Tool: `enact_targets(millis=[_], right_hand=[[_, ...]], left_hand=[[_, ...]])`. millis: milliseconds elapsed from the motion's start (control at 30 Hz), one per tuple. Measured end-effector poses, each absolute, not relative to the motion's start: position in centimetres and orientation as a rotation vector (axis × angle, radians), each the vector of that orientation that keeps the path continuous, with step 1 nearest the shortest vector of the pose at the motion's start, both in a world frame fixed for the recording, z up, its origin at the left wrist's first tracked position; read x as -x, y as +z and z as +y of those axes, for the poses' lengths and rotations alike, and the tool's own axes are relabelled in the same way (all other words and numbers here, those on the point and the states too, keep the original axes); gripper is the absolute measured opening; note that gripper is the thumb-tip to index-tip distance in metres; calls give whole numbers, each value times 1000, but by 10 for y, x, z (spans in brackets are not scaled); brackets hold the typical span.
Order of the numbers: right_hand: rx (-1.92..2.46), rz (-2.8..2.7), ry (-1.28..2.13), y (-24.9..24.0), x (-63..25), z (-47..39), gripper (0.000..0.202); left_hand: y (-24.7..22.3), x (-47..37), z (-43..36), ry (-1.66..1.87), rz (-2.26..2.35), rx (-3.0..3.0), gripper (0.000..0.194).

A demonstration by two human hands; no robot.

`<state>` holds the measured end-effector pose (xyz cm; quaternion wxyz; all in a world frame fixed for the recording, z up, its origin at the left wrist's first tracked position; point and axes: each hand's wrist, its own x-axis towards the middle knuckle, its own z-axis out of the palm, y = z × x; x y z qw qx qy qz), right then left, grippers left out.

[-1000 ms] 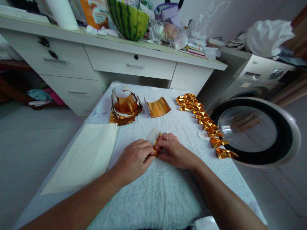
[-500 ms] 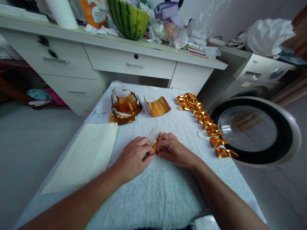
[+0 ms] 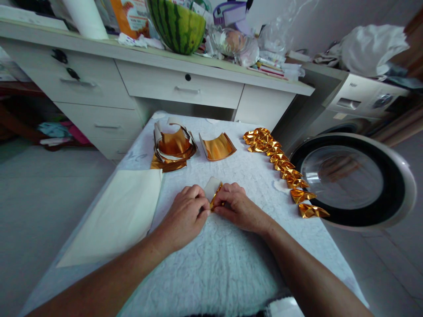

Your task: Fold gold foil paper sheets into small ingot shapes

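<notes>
A small piece of gold and white paper (image 3: 213, 187) lies between my hands on the cloth-covered table, partly folded. My left hand (image 3: 190, 215) pinches its lower left edge with closed fingers. On the other side my right hand (image 3: 236, 206) has its fingertips closed on the gold strip, hiding part of it. Curled gold sheets (image 3: 174, 143) are stacked farther back on the left, and one curved stack of gold sheets (image 3: 218, 147) sits beside them. Several folded gold pieces (image 3: 280, 164) form a line down the right side.
A pale paper sheet (image 3: 114, 218) covers the table's left part. Behind stands a white desk (image 3: 185, 90) with half a watermelon (image 3: 178, 28) and clutter on it. The open round washing machine door (image 3: 343, 176) is close to the table's right edge.
My right hand's fingertips have shifted slightly left along the gold strip, closer to my left fingertips. The other things on the table look the same.
</notes>
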<state>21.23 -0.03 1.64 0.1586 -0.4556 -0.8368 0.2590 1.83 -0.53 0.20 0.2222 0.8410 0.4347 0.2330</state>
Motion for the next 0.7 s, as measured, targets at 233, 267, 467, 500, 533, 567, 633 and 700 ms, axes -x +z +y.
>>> enact_targets(millis=[233, 267, 467, 500, 533, 567, 633, 700], right_hand=[[1388, -2344, 707, 10, -209, 1, 12], [1396, -2343, 697, 9, -208, 1, 13], [1438, -2306, 698, 9, -207, -1, 9], [1441, -2297, 698, 9, -206, -1, 9], [1447, -2290, 698, 8, -206, -1, 9], [1455, -2284, 696, 8, -206, -2, 10], [1478, -2280, 691, 9, -205, -2, 11], [1511, -2285, 683, 10, -202, -2, 13]], left_hand=[[-3, -18, -5, 645, 1314, -2280, 9], [-3, -18, -5, 645, 1332, -2274, 9], [1, -16, -7, 588, 1335, -2277, 12], [2, -16, -7, 576, 1334, -2283, 14], [3, -16, -7, 566, 1335, -2287, 16], [3, -16, -7, 557, 1336, -2291, 16], [4, -17, -7, 549, 1342, -2295, 16], [4, -17, -7, 552, 1340, -2292, 15]])
